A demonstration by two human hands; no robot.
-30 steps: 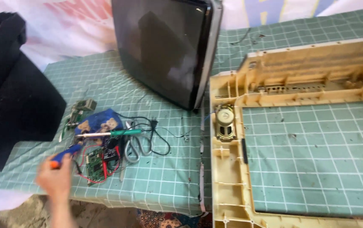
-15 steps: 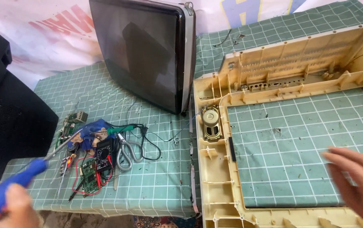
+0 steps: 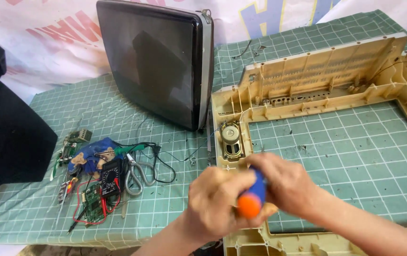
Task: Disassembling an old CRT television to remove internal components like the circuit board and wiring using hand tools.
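Both my hands meet at the lower middle of the head view, over the left rail of a beige plastic television frame (image 3: 336, 85). My left hand (image 3: 215, 201) grips a screwdriver with a blue and orange handle (image 3: 253, 196). My right hand (image 3: 288, 185) wraps over the same handle from the right. The screwdriver's tip is hidden behind my hands. An oval speaker (image 3: 232, 139) sits in the frame just beyond them.
A dark picture tube (image 3: 158, 59) stands upright at the back. On the green cutting mat (image 3: 355, 151), at left, lie a multimeter (image 3: 110, 177), scissors (image 3: 134, 176), a circuit board (image 3: 92, 205) and wires. Black cloth (image 3: 4, 137) covers the far left.
My left hand carried the screwdriver from the tool pile at the left to the frame's left rail. My right hand came in from the right and closed on the handle.
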